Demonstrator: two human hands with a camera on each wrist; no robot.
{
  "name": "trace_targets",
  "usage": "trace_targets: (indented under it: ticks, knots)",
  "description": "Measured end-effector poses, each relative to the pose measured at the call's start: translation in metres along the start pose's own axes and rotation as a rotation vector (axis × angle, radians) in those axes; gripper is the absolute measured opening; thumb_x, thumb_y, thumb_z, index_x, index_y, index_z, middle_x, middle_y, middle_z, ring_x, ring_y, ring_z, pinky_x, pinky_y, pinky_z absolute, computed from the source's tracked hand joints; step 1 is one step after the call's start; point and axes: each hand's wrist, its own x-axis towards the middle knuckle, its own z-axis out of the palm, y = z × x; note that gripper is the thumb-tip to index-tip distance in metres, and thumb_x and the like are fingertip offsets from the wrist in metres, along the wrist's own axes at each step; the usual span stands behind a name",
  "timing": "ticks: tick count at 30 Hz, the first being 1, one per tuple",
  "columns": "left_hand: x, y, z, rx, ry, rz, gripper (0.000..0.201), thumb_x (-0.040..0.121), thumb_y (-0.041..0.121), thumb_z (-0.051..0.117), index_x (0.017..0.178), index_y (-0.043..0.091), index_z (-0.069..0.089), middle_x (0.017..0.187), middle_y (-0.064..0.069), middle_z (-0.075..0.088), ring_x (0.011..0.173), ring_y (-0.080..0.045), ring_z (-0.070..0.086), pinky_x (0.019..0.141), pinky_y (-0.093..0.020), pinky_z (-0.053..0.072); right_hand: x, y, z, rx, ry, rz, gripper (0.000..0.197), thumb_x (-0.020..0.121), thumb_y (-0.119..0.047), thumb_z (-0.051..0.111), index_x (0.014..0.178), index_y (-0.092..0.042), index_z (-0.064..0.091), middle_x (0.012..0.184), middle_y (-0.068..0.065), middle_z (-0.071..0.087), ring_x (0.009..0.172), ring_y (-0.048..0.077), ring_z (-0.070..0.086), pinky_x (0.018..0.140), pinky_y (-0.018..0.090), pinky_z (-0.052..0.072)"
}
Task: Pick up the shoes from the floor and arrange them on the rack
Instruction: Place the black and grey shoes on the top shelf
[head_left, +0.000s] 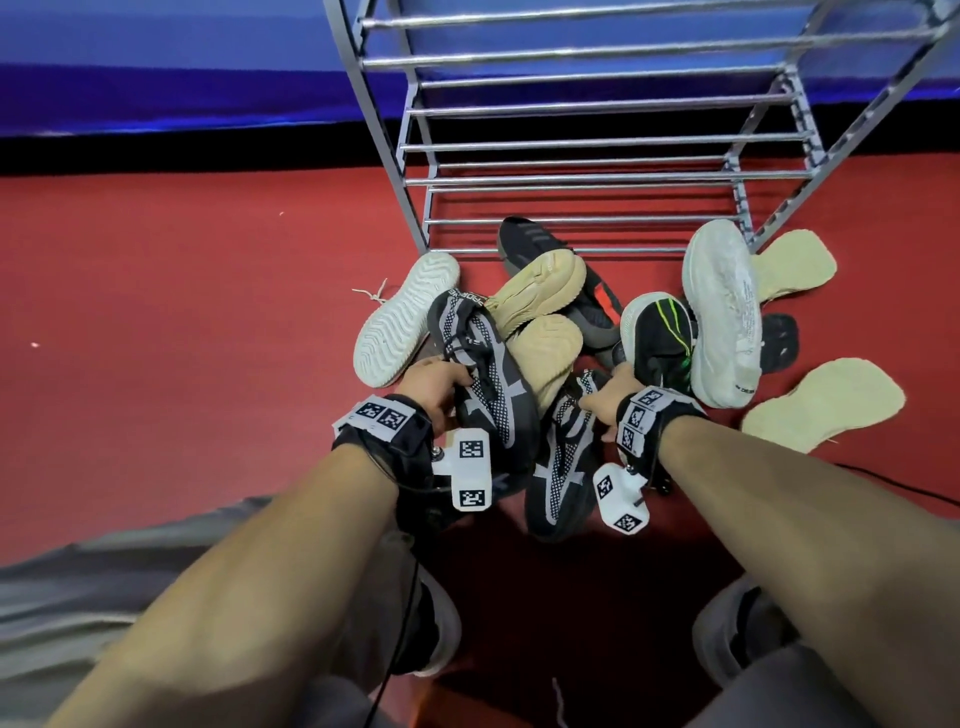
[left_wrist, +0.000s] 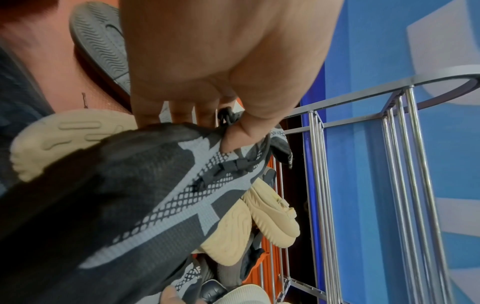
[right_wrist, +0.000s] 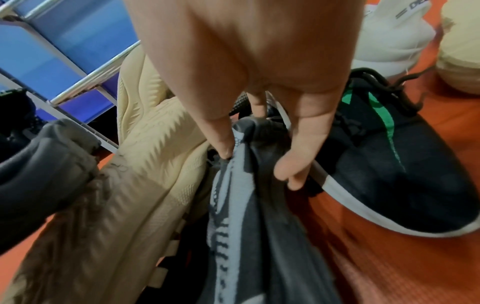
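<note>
L hand & R hand: one black-grey patterned knit sneaker is gripped by each (left one, right one), near chrome-tube rack.

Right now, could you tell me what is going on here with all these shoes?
A person is sorting a pile of shoes on the red floor in front of a metal rack, whose visible bars hold no shoes yet. The left hand grips one black-and-grey sneaker by its laces, and the right hand pinches the matching sneaker at its collar. The other shoes lie jumbled around them.
</note>
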Motion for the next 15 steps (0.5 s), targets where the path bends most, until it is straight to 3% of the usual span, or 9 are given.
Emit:
trace_targets:
  ticks: [2,4,5,7,10,12,15]
  knots:
    - [0.010,-0.004,-0.003,-0.006,-0.001,0.007,0.042,0.064,0.003,0.069,0.104,0.007,0.057,0.083,-0.014,0.063,0.073,-0.027,0.061,0.078,-0.043,0.055,-0.023,-0.009,-0.011,0.051,0.008,-0.003,0.075,0.068,-0.027,0.075,0.125,-0.016,0.028,0.103,0.020,0.056,0.089,0.042,0.063,0.082,0.055,0.056]
    - [0.043,-0.018,-0.010,-0.052,0.005,-0.008,0.073,0.038,0.006,0.069,0.111,0.007,0.062,0.093,-0.022,0.068,0.084,-0.032,0.063,0.089,-0.054,0.051,-0.027,-0.008,-0.015,0.054,0.011,0.006,0.073,0.070,-0.022,0.074,0.126,-0.015,0.027,0.102,0.020,0.056,0.088,0.042,0.064,0.082,0.055,0.056]
    - [0.055,-0.024,-0.011,-0.056,0.010,-0.017,0.077,0.035,0.006,0.067,0.112,0.008,0.063,0.099,-0.024,0.069,0.086,-0.035,0.064,0.091,-0.060,0.049,-0.025,-0.007,-0.016,0.042,0.004,0.007,0.075,0.069,-0.022,0.073,0.128,-0.016,0.026,0.100,0.021,0.056,0.086,0.042,0.064,0.080,0.055,0.056]
    - [0.037,-0.018,-0.007,-0.034,0.019,-0.022,0.068,0.044,0.003,0.067,0.111,0.006,0.061,0.099,-0.024,0.067,0.087,-0.037,0.065,0.088,-0.064,0.050,-0.018,-0.004,-0.018,0.014,-0.015,0.000,0.079,0.065,-0.025,0.070,0.128,-0.019,0.024,0.094,0.020,0.057,0.079,0.042,0.066,0.076,0.055,0.058]
    - [0.001,-0.007,0.004,0.059,0.011,0.038,0.030,0.078,-0.002,0.060,0.106,0.007,0.056,0.084,-0.012,0.060,0.074,-0.029,0.060,0.071,-0.039,0.055,-0.037,-0.003,-0.031,0.012,-0.014,-0.052,0.086,0.063,-0.031,0.067,0.136,-0.019,0.024,0.101,0.017,0.058,0.085,0.038,0.065,0.076,0.048,0.057]
    - [-0.004,-0.006,0.007,0.079,-0.008,0.059,0.031,0.084,-0.003,0.054,0.114,0.005,0.056,0.081,-0.008,0.057,0.068,-0.024,0.057,0.063,-0.033,0.051,-0.054,-0.005,-0.042,0.075,-0.059,-0.096,0.091,0.065,-0.019,0.066,0.146,-0.018,0.023,0.112,0.017,0.057,0.092,0.034,0.062,0.071,0.039,0.053]
    - [-0.011,-0.001,0.016,0.078,-0.009,0.108,0.026,0.086,-0.008,0.050,0.108,0.007,0.053,0.079,-0.008,0.056,0.066,-0.021,0.056,0.062,-0.030,0.050,-0.077,-0.011,-0.066,0.144,-0.155,-0.158,0.085,0.056,-0.010,0.061,0.137,-0.025,0.040,0.099,0.010,0.053,0.078,0.027,0.056,0.060,0.037,0.054]
